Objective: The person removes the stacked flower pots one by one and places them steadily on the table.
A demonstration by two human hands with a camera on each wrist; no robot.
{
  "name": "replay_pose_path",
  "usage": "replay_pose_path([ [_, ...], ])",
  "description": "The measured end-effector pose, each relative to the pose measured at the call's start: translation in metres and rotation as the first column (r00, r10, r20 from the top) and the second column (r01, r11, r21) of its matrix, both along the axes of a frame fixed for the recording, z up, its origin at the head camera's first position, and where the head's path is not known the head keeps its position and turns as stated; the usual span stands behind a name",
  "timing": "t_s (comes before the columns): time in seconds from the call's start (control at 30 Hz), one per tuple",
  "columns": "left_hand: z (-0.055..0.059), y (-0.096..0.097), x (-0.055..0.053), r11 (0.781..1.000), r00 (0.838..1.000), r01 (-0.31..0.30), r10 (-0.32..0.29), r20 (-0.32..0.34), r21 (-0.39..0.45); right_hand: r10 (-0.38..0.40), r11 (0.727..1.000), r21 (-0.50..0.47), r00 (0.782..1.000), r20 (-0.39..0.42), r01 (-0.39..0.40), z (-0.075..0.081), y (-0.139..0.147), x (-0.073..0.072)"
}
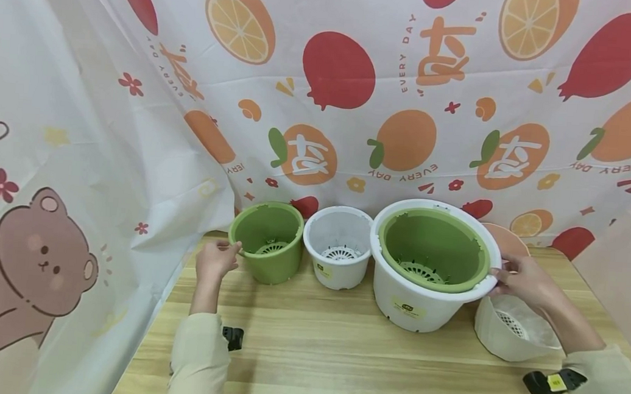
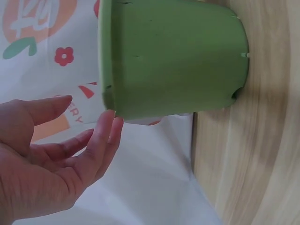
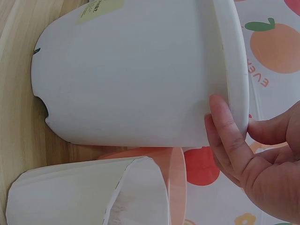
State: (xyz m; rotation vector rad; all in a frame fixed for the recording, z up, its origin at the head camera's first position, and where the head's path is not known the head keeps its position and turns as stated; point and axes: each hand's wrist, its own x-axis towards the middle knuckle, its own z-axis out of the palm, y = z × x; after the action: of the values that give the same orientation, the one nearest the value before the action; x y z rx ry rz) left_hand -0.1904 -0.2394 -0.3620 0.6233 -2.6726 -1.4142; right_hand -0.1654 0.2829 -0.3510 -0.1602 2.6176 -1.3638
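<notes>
On the left, a green plant pot (image 1: 274, 267) with a slotted bottom stands on the wooden table. My left hand (image 1: 217, 260) is at its left edge. In the left wrist view, the fingertips (image 2: 108, 117) meet the green pot's rim (image 2: 107, 93), while the thumb stands apart from it. A large white plant pot (image 1: 406, 310) with a yellow label holds another green pot (image 1: 439, 242) nested inside it. My right hand (image 1: 524, 282) pinches the large pot's right rim, thumb over the edge and fingers (image 3: 225, 122) beneath the lip.
A small white pot (image 1: 337, 278) stands between the green pot and the large white one. Right of the large pot, a cream, jagged-rimmed pot (image 1: 503, 338) lies tilted, with a peach pot (image 1: 505, 238) behind it. A fruit-print cloth (image 1: 373, 158) hangs behind the table.
</notes>
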Motion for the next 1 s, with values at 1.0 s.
replay_pose_path([
  [1.0, 0.016, 0.037, 0.009, 0.987, 0.985, 0.155, -0.158, -0.070, -0.040, 0.014, 0.999, -0.038, 1.000, 0.010, -0.013, 0.002, 0.000, 0.000],
])
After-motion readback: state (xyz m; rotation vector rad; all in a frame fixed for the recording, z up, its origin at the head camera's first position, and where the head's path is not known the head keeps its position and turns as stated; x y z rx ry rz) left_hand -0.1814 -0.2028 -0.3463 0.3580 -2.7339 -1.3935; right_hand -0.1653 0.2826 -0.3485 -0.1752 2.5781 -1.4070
